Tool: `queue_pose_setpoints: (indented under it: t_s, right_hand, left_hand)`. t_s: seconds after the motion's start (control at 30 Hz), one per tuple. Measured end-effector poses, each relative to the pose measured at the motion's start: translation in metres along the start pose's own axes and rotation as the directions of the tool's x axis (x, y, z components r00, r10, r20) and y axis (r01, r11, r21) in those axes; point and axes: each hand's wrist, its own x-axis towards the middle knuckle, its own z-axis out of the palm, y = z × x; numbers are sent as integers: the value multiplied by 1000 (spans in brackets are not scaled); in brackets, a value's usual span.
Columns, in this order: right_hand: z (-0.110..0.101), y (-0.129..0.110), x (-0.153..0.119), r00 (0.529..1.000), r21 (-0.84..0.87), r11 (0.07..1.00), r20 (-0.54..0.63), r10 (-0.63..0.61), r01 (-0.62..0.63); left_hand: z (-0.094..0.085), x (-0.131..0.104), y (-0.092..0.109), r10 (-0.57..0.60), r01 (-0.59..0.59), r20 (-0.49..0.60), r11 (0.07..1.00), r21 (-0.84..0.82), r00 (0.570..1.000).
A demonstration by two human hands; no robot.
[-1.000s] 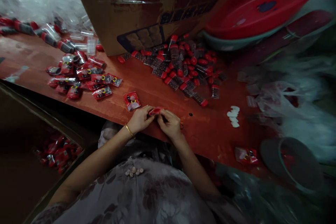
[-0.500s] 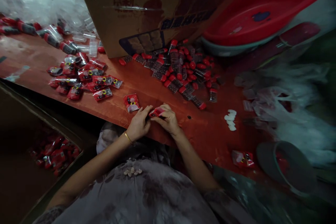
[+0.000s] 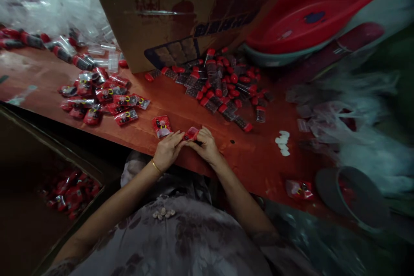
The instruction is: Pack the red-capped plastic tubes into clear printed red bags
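A small red printed plastic pouch (image 3: 191,133) is stretched between my two hands near the table's front edge. My left hand (image 3: 168,150) pinches its left end, and my right hand (image 3: 207,147) grips its right side. Whether anything is inside the pouch I cannot tell. Just beyond my left fingers lies a flat stack of similar red pouches (image 3: 162,126). Past my hands is a heap of clear little bottles with red caps (image 3: 223,86), dark contents in many. To the left, filled red packets (image 3: 103,95) lie in a loose pile.
A cardboard box (image 3: 181,21) full of bottles stands at the back, beside a red basin (image 3: 300,17). White discs (image 3: 282,142), a red packet (image 3: 299,189) and a grey tub (image 3: 352,198) lie to the right. An open carton (image 3: 54,146) at lower left holds red packets.
My hands have drawn slightly apart, the left one moving a little left. The pouch now shows more of its face between them. The view has shifted slightly.
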Motion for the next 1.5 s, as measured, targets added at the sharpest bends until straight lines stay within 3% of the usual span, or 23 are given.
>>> queue_pose_setpoints:
  t_s: [0.1, 0.2, 0.33, 0.57, 0.77, 0.93, 1.07, 1.3, 1.4, 1.5]
  right_hand:
    - [-4, 1, -1, 1000, 24, 1000, 25, -8, 8]
    - [-10, 1, -2, 999, 85, 996, -38, -5, 8]
    - [-12, 2, -3, 997, 104, 994, -66, -29, 36]
    - [-4, 5, -4, 994, 80, 997, -106, 0, 8]
    - [-12, -2, -6, 1000, -38, 999, -8, 3, -3]
    - [-13, -4, -2, 994, 21, 1000, -112, 5, -3]
    - [-10, 3, -2, 997, 21, 1000, -69, -21, 23]
    - [-6, 8, -5, 999, -85, 996, -18, 39, -40]
    - [-5, 10, -5, 999, -104, 994, -25, 38, -41]
    - [-2, 13, -7, 1000, -96, 995, -26, 7, -10]
  left_hand:
    - [-1, 1, 4, 13, -13, 1, 999, 49, 1000]
    - [-3, 3, 9, 3, -3, 9, 999, 39, 1000]
    - [-9, 8, 9, -63, 68, 89, 996, -56, 994]
    - [-9, 19, 10, -3, 30, 102, 965, -259, 995]
    - [-6, 13, 9, -24, 45, 110, 981, -187, 994]
    - [-1, 10, 4, -14, 25, 135, 996, -83, 991]
    - [3, 9, 2, 3, -4, 141, 1000, 8, 990]
    - [7, 5, 6, -2, -31, 190, 984, 174, 982]
    - [8, 5, 7, -8, -16, 160, 989, 146, 987]
    - [10, 3, 13, 7, -8, 98, 1000, 11, 995]
